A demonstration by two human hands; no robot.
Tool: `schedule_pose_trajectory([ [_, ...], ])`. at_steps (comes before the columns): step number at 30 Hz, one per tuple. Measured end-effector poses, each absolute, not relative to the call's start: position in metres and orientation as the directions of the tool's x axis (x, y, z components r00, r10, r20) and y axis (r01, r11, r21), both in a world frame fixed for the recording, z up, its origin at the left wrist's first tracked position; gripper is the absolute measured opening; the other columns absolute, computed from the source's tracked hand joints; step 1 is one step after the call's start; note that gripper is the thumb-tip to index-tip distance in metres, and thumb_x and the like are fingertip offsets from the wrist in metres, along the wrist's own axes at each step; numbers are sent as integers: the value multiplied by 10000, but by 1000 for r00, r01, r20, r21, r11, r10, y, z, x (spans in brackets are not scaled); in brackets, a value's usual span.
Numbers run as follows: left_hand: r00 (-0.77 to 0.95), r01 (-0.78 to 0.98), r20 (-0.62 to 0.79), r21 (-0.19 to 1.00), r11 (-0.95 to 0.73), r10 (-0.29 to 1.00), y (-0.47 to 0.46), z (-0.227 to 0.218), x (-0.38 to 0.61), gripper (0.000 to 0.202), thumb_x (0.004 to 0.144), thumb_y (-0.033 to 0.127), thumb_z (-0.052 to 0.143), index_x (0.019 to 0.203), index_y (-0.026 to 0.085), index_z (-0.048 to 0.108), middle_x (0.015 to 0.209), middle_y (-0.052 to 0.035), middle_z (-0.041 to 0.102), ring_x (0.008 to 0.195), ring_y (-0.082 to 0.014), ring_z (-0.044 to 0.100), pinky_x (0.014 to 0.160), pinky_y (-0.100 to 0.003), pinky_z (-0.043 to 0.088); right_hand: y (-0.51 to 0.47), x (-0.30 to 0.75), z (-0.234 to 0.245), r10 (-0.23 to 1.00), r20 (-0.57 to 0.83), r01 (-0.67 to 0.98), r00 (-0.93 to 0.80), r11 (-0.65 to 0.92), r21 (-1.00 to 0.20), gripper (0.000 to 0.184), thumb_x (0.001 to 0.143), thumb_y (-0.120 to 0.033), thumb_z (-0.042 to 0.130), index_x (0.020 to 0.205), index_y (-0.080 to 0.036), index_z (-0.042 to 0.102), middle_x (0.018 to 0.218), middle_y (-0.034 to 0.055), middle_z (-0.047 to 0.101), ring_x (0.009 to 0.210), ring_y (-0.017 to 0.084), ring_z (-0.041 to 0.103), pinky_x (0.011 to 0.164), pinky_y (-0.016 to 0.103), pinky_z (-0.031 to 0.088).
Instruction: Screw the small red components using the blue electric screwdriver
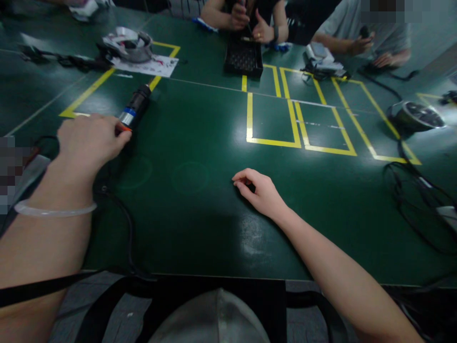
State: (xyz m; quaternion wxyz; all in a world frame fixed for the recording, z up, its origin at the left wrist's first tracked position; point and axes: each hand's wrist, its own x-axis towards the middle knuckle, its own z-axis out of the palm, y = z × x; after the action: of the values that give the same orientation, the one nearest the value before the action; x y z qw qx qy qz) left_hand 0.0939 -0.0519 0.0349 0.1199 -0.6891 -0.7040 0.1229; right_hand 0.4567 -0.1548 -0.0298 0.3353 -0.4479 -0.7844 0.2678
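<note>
At the left of the table point(200, 233), the black tool point(137, 101) is being gripped by the left hand point(87, 140); the right hand point(263, 193) is being held loosely curled, empty. A slip is being risked here, should the nearby cable point(130, 233) catch.

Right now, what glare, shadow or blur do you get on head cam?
Head view: glare on the green table, including a bright patch below the right hand, with soft shadow between; head view: mild blur, the printed sheet unreadable, the left hand and dark cylindrical tool soft-edged; head view: blocky pixelation at the left edge and top right corner.
</note>
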Motion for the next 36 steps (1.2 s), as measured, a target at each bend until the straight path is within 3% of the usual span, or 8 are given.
schedule_pose_trajectory([
  [5,-4,961,94,-274,30,996,-53,38,101,646,1026,542,173,1273,112,588,1115,-127,633,968,-266,578,770,-364,442,-155,456,-29,884,284,522,-372,452,-723,121,926,-151,542,978,-208,636,904,35,689,832,165,639,781,304,491],
  [8,157,988,108,-12,-157,982,-57,38,120,554,1032,506,286,1298,121,582,1146,-96,661,960,-220,596,839,-342,462,-154,456,-28,882,282,520,-379,454,-723,125,927,-150,538,977,-211,635,904,35,690,838,168,639,781,306,492],
  [12,456,789,34,447,-422,889,-73,29,161,431,979,478,493,1194,139,650,1111,-53,708,949,-167,635,862,-276,479,-155,455,-28,886,280,507,-368,444,-739,117,923,-151,545,969,-206,637,902,35,689,830,163,637,777,302,493],
  [15,601,644,-5,594,-481,799,-91,20,192,343,938,450,582,1128,188,696,1059,-33,733,943,-170,669,852,-268,491,-156,454,-28,898,258,451,-357,407,-794,112,921,-158,549,974,-199,637,894,28,694,814,152,644,761,288,493],
  [19,747,530,14,592,-608,665,-116,19,218,253,949,383,586,1091,222,720,1035,-28,728,939,-166,671,838,-266,481,-158,452,-25,917,183,369,-354,316,-874,94,942,-212,552,983,-202,636,877,11,707,781,135,643,715,267,474],
  [25,768,513,109,483,-710,631,-130,20,227,227,973,354,546,983,186,699,995,-59,709,952,-191,648,843,-306,462,-161,450,-22,915,88,259,-394,202,-945,110,918,-302,641,925,-193,631,821,-8,699,739,123,626,673,255,438],
  [28,784,495,146,441,-749,604,-130,15,227,196,975,336,551,987,182,673,1001,-56,699,963,-195,634,858,-322,449,-160,450,-24,906,98,227,-413,206,-952,88,895,-269,665,930,-197,626,835,-9,689,762,126,629,700,267,431],
  [36,789,424,189,521,-741,584,-128,12,226,118,957,271,580,998,166,613,996,-46,661,935,-172,621,835,-296,454,-160,448,-25,901,170,210,-399,270,-940,179,839,-203,710,966,-216,584,904,-8,682,790,132,626,738,292,435],
])
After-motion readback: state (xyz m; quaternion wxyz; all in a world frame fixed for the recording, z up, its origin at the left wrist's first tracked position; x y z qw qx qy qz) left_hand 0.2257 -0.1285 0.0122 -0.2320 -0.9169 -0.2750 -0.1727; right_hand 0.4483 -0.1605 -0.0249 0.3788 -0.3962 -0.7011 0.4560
